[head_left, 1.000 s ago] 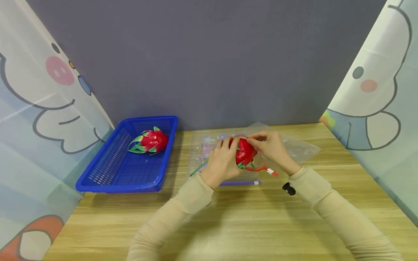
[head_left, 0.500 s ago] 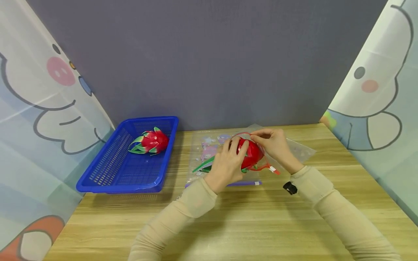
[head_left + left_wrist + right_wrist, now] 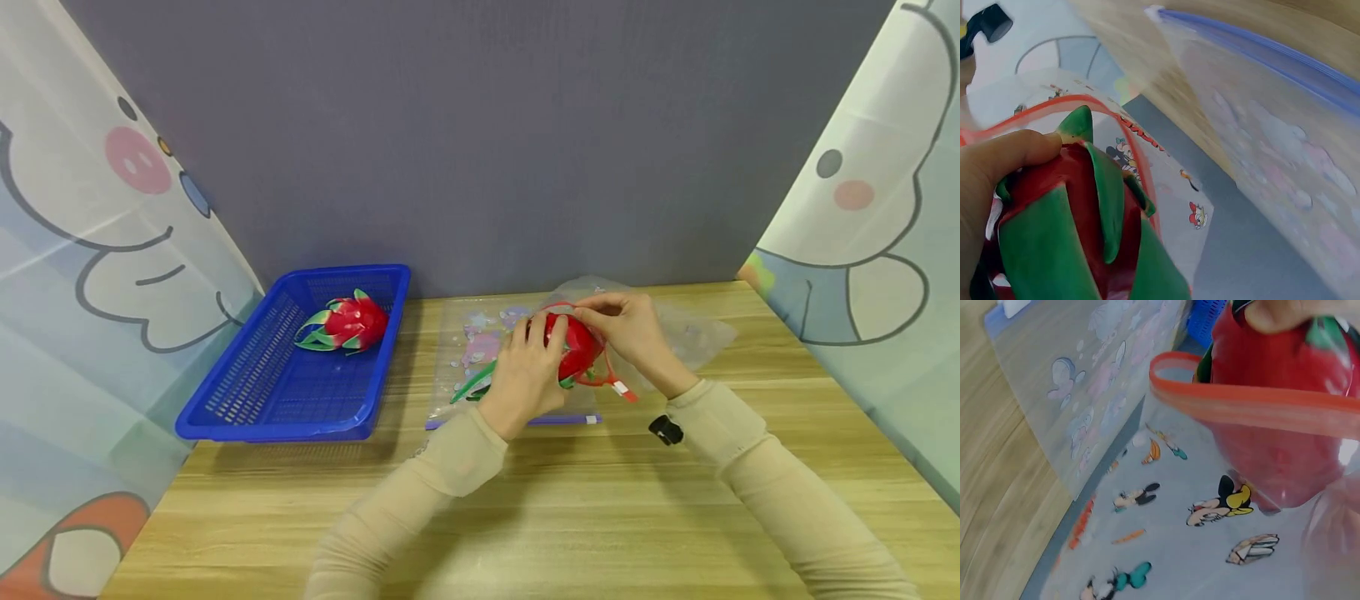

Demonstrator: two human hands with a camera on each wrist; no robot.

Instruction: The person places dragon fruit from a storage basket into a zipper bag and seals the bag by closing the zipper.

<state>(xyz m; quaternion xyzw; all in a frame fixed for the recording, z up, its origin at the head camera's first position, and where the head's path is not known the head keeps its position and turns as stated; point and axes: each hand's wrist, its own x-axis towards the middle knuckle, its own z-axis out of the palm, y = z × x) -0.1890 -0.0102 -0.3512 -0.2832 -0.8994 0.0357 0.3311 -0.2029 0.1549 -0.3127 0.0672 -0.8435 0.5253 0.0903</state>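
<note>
My left hand (image 3: 525, 371) grips a red dragon fruit (image 3: 577, 346) with green leaf tips, its fingers spread over the top. The fruit's lower end sits inside the mouth of a clear zip bag (image 3: 1222, 409) with a red-orange zip edge and printed cartoon figures. With thumb and fingertips my right hand (image 3: 630, 329) pinches the bag's edge at the far side of the fruit. In the left wrist view the thumb (image 3: 1016, 153) presses the fruit beside its green leaves (image 3: 1047, 244), and the red rim (image 3: 1138, 153) curves round behind it.
A blue plastic basket (image 3: 270, 429) at the left holds another dragon fruit (image 3: 356, 323). Under the hands lies a second clear bag (image 3: 453, 342) with a purple zip edge (image 3: 562, 419). A grey panel (image 3: 480, 150) stands behind the wooden table (image 3: 570, 525).
The left hand and the dragon fruit have shifted slightly right, further into the red-edged bag's mouth. The right hand has moved slightly right, still pinching the bag's edge.
</note>
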